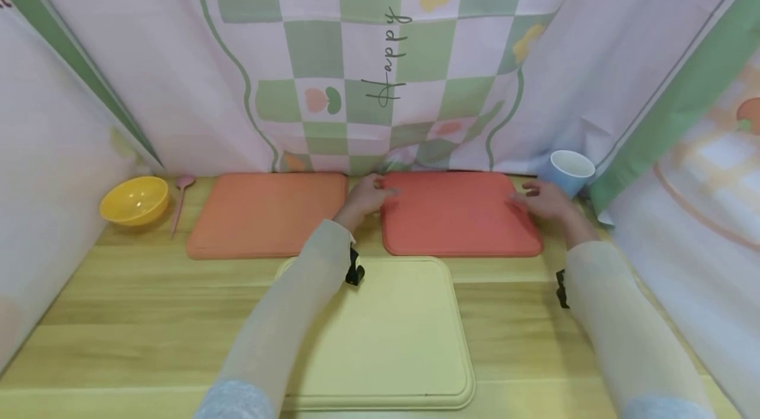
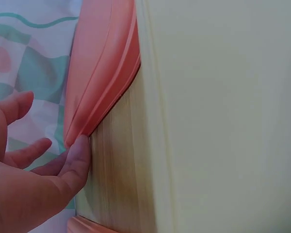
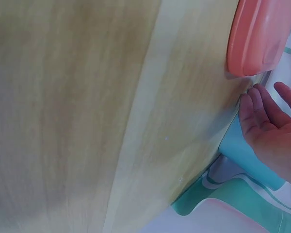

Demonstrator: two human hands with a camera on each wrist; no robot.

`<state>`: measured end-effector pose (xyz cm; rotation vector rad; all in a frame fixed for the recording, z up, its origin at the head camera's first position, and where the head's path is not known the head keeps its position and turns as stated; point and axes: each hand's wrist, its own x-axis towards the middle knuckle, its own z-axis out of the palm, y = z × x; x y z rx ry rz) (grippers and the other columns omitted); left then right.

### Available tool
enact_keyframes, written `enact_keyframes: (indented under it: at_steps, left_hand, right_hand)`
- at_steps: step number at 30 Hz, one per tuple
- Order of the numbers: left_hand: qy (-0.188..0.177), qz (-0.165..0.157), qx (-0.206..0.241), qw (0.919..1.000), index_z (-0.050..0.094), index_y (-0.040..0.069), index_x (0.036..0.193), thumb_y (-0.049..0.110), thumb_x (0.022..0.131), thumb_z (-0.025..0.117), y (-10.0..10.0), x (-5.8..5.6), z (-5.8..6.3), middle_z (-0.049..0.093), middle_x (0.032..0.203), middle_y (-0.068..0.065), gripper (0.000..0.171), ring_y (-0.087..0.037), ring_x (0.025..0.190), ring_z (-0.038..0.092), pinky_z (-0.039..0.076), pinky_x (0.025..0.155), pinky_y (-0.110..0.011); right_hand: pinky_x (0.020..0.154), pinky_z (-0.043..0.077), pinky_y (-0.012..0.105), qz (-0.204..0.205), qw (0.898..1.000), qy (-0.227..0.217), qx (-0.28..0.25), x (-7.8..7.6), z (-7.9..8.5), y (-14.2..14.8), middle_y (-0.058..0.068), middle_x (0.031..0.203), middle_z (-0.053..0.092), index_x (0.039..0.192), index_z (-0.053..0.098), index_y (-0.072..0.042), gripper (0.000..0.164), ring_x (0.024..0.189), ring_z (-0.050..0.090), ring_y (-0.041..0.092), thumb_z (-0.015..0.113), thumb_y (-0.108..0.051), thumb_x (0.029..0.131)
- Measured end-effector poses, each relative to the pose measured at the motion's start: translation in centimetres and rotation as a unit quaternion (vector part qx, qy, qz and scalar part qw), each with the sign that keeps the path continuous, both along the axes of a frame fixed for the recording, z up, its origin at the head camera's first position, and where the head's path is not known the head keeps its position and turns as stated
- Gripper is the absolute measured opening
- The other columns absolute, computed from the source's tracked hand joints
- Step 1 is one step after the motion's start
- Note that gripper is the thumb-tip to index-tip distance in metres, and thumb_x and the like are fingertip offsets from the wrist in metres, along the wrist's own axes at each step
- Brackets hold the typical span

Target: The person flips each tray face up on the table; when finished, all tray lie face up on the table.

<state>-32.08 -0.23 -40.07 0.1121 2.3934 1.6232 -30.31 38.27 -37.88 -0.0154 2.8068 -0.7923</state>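
A red rectangular board (image 1: pixel 457 214) lies flat against the back curtain, with a hand at each of its short sides. My left hand (image 1: pixel 364 198) is at its left edge; in the left wrist view the fingers (image 2: pixel 78 158) touch the board's corner and the thumb stands away. On the other side, my right hand (image 1: pixel 547 200) is beside the right edge. The right wrist view shows its fingers (image 3: pixel 262 109) loosely extended next to the board's rounded corner (image 3: pixel 257 43), with nothing in the palm. Just behind this hand is a blue cup (image 1: pixel 571 171).
An orange board (image 1: pixel 267 214) lies left of the red one, and a cream board (image 1: pixel 392 333) lies in front, partly under my left forearm. At the far left are a yellow bowl (image 1: pixel 135 201) and a pink spoon (image 1: pixel 181 204). Printed curtains (image 1: pixel 380 56) enclose the wooden table (image 1: pixel 148 313).
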Motion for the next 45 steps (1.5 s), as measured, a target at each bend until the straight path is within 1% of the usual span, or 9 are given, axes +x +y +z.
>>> enact_keyframes:
  at_steps: [19, 24, 29, 31, 34, 36, 39, 42, 45]
  left_hand:
    - [-0.032, 0.027, 0.073, 0.9964, 0.046, -0.002, 0.148, 0.02, 0.097, 0.069, -0.3, -0.2, -0.1, 0.049, 0.148, -0.02, 0.06, -0.032, 0.126, 0.055, 0.049, 0.102, -0.039]
    - [-0.071, 0.022, 0.114, 0.9907, 0.037, 0.001, 0.154, 0.017, 0.097, 0.069, -0.8, -0.1, 0.1, 0.047, 0.148, -0.019, 0.067, -0.032, 0.119, 0.061, 0.047, 0.105, -0.04]
    - [-0.093, 0.022, 0.125, 0.9875, 0.028, 0.008, 0.159, 0.021, 0.095, 0.071, -1.1, 0.1, 0.5, 0.039, 0.155, -0.017, 0.078, -0.032, 0.127, 0.053, 0.04, 0.11, -0.044]
    - [-0.097, 0.025, 0.13, 0.9865, 0.028, 0.009, 0.159, 0.022, 0.094, 0.071, -1.2, 0.2, 0.7, 0.037, 0.157, -0.016, 0.079, -0.033, 0.133, 0.047, 0.037, 0.112, -0.046]
    - [-0.102, 0.036, 0.153, 0.9823, 0.028, 0.009, 0.159, 0.02, 0.093, 0.072, -1.1, 0.3, 1.0, 0.037, 0.157, -0.015, 0.08, -0.033, 0.137, 0.044, 0.035, 0.114, -0.046]
    - [-0.109, 0.046, 0.188, 0.975, 0.028, 0.008, 0.159, 0.016, 0.094, 0.071, -0.9, 0.2, 1.2, 0.04, 0.155, -0.016, 0.079, -0.032, 0.135, 0.046, 0.037, 0.111, -0.044]
    - [-0.116, 0.06, 0.231, 0.9642, 0.03, 0.009, 0.158, 0.013, 0.095, 0.069, -0.6, -0.1, 1.7, 0.045, 0.151, -0.016, 0.074, -0.028, 0.128, 0.051, 0.044, 0.104, -0.042]
    - [-0.116, 0.074, 0.25, 0.9583, 0.034, 0.011, 0.157, 0.014, 0.098, 0.065, -0.3, -0.3, 2.2, 0.051, 0.142, -0.015, 0.067, -0.026, 0.119, 0.055, 0.047, 0.098, -0.041]
    - [-0.1, 0.09, 0.256, 0.9571, 0.041, 0.012, 0.152, 0.014, 0.098, 0.063, 0.0, -0.4, 2.8, 0.059, 0.122, -0.011, 0.058, -0.023, 0.101, 0.058, 0.049, 0.087, -0.039]
  right_hand:
    - [0.109, 0.038, 0.055, -0.044, 0.995, -0.013, -0.089, -0.6, -0.3, -1.7, 0.037, 0.15, 0.035, 0.153, 0.028, 0.012, 0.069, 0.133, 0.041, 0.048, 0.051, -0.034, 0.106]
    - [0.109, 0.038, 0.054, -0.058, 0.992, -0.022, -0.108, -0.6, -0.4, -2.2, 0.037, 0.152, 0.032, 0.155, 0.025, 0.01, 0.066, 0.135, 0.039, 0.047, 0.049, -0.028, 0.107]
    - [0.115, 0.03, 0.054, -0.066, 0.988, -0.026, -0.138, -0.6, -0.1, -2.6, 0.035, 0.157, 0.024, 0.156, 0.021, 0.009, 0.065, 0.14, 0.031, 0.046, 0.049, -0.021, 0.106]
    - [0.113, 0.034, 0.05, -0.072, 0.986, -0.021, -0.15, -0.6, 0.0, -2.7, 0.034, 0.156, 0.025, 0.155, 0.023, 0.01, 0.064, 0.135, 0.036, 0.043, 0.05, -0.019, 0.105]
    - [0.097, 0.046, 0.038, -0.083, 0.982, -0.009, -0.168, -0.6, 0.3, -2.7, 0.033, 0.15, 0.033, 0.154, 0.025, 0.011, 0.063, 0.114, 0.051, 0.03, 0.051, -0.017, 0.104]
    - [0.082, 0.049, 0.03, -0.093, 0.975, -0.002, -0.2, -0.5, 0.5, -2.7, 0.03, 0.143, 0.038, 0.154, 0.025, 0.011, 0.062, 0.097, 0.055, 0.019, 0.05, -0.015, 0.104]
    - [0.075, 0.048, 0.023, -0.112, 0.958, 0.003, -0.265, -0.5, 0.7, -2.6, 0.021, 0.141, 0.038, 0.158, 0.017, 0.007, 0.065, 0.088, 0.052, 0.007, 0.047, -0.016, 0.105]
    - [0.071, 0.048, 0.02, -0.151, 0.929, 0.008, -0.338, -0.6, 1.0, -2.5, 0.006, 0.128, 0.049, 0.16, 0.014, 0.002, 0.068, 0.084, 0.053, 0.004, 0.049, -0.019, 0.105]
    - [0.063, 0.049, 0.02, -0.192, 0.899, 0.018, -0.393, -0.6, 1.7, -2.5, -0.008, 0.099, 0.058, 0.159, 0.019, 0.001, 0.07, 0.076, 0.056, 0.003, 0.056, -0.02, 0.103]
